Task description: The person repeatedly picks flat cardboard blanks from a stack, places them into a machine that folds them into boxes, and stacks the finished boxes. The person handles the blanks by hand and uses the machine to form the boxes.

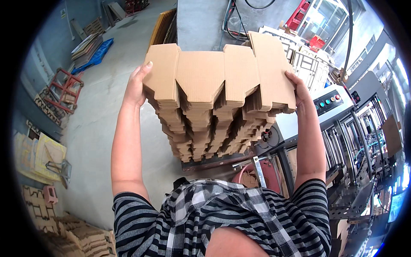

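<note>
A tall stack of die-cut cardboard box blanks (199, 130) rises in front of me, notched along its near side. At its top lies a bundle of flat brown cardboard box blanks (200, 73). My left hand (138, 85) is closed on the bundle's left end, thumb on top and fingers mostly hidden. The right end is gripped by my right hand (300, 89), its fingertips over the edge. Whether the bundle is lifted off the stack or rests on it, I cannot tell.
A machine with a button panel (329, 103) stands close on the right. Beneath the stack is a dark pallet (209, 162), with a red bin (267, 171) beside it. Far left are a blue pallet (99, 55) and a red metal frame (64, 91).
</note>
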